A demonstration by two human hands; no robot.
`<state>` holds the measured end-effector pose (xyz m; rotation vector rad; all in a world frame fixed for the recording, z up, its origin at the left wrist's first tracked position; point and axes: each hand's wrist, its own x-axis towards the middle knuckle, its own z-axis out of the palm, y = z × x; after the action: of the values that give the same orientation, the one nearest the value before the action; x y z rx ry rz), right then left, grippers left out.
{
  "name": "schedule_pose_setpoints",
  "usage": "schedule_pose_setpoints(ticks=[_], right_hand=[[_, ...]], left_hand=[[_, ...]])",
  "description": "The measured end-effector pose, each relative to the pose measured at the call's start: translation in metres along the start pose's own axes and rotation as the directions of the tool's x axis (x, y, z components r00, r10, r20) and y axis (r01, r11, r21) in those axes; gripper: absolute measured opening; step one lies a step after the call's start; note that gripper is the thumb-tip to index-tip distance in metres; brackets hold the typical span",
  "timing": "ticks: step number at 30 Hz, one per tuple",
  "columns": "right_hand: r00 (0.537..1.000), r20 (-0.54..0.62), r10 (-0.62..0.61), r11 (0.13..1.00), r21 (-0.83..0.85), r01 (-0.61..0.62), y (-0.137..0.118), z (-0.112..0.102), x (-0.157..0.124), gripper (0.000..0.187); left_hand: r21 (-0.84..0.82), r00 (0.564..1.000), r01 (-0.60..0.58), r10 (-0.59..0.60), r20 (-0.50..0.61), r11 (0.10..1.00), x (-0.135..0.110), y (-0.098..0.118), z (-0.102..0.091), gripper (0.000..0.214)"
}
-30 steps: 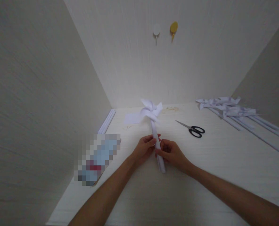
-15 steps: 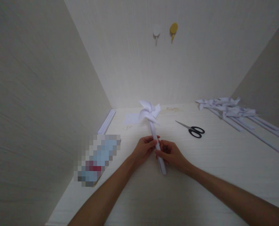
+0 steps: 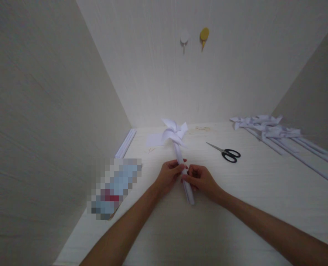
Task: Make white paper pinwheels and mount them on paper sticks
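A white paper pinwheel (image 3: 175,132) with curled blades tops a rolled paper stick (image 3: 178,153) in front of me. My left hand (image 3: 171,175) is closed around the middle of the stick, thumb on top. Just below it, my right hand (image 3: 202,181) pinches the same stick from the right with thumb and bent fingers. The stick's lower end points toward me, and the blades face away toward the back wall. Some fingertips are hidden behind the stick.
Black-handled scissors (image 3: 229,155) lie to the right. Several finished paper pinwheels (image 3: 280,131) are piled at far right. Rolled paper sticks (image 3: 125,143) rest along the left wall, near a blurred-out item (image 3: 119,188). A paper sheet (image 3: 153,140) lies behind the pinwheel. Hooks (image 3: 204,35) hang on the wall.
The pinwheel and its stick have shifted very slightly left. Both hands keep their grip on the stick in nearly the same place.
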<state>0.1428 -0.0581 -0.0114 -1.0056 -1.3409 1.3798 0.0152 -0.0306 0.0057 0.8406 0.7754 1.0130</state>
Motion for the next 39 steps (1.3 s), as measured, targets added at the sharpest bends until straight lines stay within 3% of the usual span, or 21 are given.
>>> schedule_pose_setpoints(ticks=[7,17,21,27,34,39], right_hand=[[0.999,0.030,0.030,0.993,0.112,-0.033,-0.001,-0.003,0.002,0.035],[0.994,-0.070,0.085,0.994,0.081,-0.079,-0.011,0.005,0.002,0.039],[0.991,0.058,0.118,0.986,0.108,-0.123,-0.009,-0.001,0.004,0.032],[0.938,0.321,0.129,0.961,0.192,-0.198,-0.002,-0.006,0.005,0.028],[0.973,0.200,0.112,0.972,0.181,-0.149,-0.001,-0.003,0.003,0.023],[0.979,0.189,0.081,0.983,0.146,-0.109,-0.001,-0.002,0.003,0.024]], left_hand=[[-0.048,0.993,0.035,-0.030,0.110,0.998,-0.002,0.003,0.002,0.034],[0.091,1.000,-0.031,0.031,0.000,0.995,-0.001,-0.004,-0.001,0.032],[0.038,0.998,-0.027,0.025,0.049,0.999,-0.002,-0.001,0.000,0.032],[0.025,0.985,0.001,-0.005,0.170,1.000,-0.004,0.001,-0.002,0.034],[0.048,0.984,-0.077,0.069,0.163,0.996,-0.004,0.002,0.001,0.033],[0.093,0.988,-0.086,0.073,0.139,0.992,-0.005,0.003,0.003,0.026]])
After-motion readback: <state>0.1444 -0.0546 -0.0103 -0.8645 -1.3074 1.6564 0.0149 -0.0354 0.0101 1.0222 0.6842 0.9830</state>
